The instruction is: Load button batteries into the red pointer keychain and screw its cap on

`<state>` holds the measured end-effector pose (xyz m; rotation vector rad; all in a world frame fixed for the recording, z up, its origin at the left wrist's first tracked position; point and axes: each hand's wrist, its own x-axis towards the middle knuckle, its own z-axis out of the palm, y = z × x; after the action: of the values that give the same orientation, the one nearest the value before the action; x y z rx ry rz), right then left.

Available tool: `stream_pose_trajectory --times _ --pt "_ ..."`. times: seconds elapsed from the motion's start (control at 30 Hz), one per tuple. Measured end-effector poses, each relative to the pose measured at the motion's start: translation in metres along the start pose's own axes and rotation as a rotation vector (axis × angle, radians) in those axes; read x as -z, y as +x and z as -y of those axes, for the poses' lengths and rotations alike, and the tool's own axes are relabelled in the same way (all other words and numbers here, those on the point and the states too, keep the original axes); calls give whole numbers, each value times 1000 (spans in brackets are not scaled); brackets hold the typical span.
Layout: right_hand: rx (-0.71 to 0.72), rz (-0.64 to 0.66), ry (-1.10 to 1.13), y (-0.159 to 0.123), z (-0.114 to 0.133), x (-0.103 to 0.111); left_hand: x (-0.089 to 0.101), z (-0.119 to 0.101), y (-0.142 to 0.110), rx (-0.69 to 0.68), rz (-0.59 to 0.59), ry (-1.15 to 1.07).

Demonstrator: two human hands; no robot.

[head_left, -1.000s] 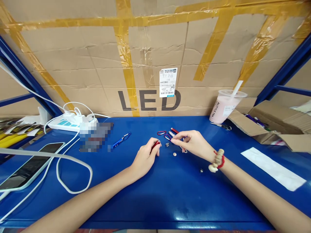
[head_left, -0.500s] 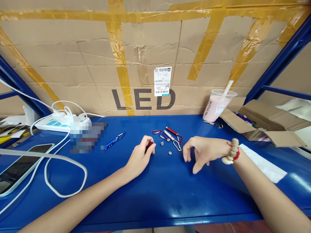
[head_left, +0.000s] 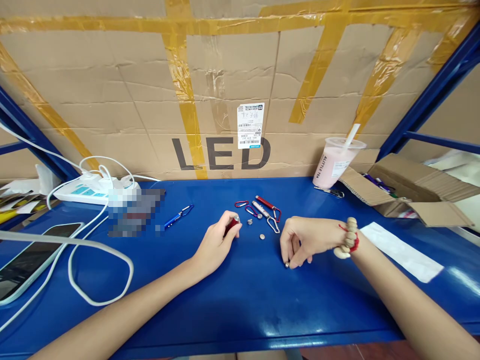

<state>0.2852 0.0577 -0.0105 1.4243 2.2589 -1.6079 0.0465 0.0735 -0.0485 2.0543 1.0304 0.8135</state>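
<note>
My left hand [head_left: 215, 242] is closed round a short red metal tube [head_left: 231, 226], likely a keychain torch body, its silver end showing above the fingers. On the right, my right hand [head_left: 302, 240] pinches a small silver button cell [head_left: 287, 264] between thumb and fingertips, low at the table top. Between the hands lie another button cell [head_left: 262, 237] and a small metal piece [head_left: 249, 222]. Just behind are a silver keychain torch [head_left: 260, 207], a red keychain torch [head_left: 265, 202], a red carabiner [head_left: 241, 204] and a purple carabiner [head_left: 251, 212].
A blue keychain torch [head_left: 179, 216] lies left of my left hand. Farther left are a phone [head_left: 37, 255], white cables and a power strip [head_left: 84, 189]. At right stand a pink drink cup [head_left: 335, 162] and an open carton [head_left: 408, 180], with white paper [head_left: 403, 252] in front.
My right hand has lowered slightly and moved left, its spread fingers closing on a button cell at the table. My left hand stays in place with the red tube.
</note>
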Motion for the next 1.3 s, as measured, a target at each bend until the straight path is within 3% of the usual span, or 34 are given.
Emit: stream_pose_trajectory --times 0.33,0.57,0.8,0.97,1.13,1.3 --pt "247 -51 -139 15 11 -11 0 1 0 -79 32 -49" --pt "312 -109 -82 24 16 -23 0 1 0 -131 56 -74" --pt "416 -152 -171 31 15 -30 0 1 -1 -161 35 -66" --pt "339 -228 -277 29 20 -28 2 5 -1 -210 -27 153" --pt "279 -374 -464 27 17 -17 11 12 2 -274 101 702" --pt "276 -464 -547 29 12 -14 20 10 2 -403 168 912"
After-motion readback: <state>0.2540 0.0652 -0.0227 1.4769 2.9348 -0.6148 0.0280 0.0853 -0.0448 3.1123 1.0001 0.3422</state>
